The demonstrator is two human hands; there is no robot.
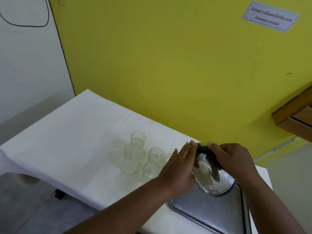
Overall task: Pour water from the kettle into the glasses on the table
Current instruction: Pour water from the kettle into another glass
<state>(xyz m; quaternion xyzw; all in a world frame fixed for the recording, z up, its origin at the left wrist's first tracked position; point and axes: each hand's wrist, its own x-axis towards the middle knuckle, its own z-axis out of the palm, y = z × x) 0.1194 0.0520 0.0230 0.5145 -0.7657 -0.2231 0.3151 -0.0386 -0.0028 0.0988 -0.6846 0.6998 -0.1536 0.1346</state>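
A shiny steel kettle (211,176) with a black lid stands on the back corner of a metal tray (211,215) at the table's right end. My right hand (236,159) grips its black top and handle from the right. My left hand (179,164) lies flat against the kettle's left side with its fingers straight. Several clear glasses stand in a cluster just left of the kettle: a faceted one (137,138) at the back, a tall one (132,156) in front of it, and two shorter ones (155,155) (151,169). Another glass is partly hidden behind my left hand.
The table (76,132) is covered with a white cloth and stands against a yellow wall (168,65). A wooden shelf (297,114) juts out at the right. The floor drops away at the lower left.
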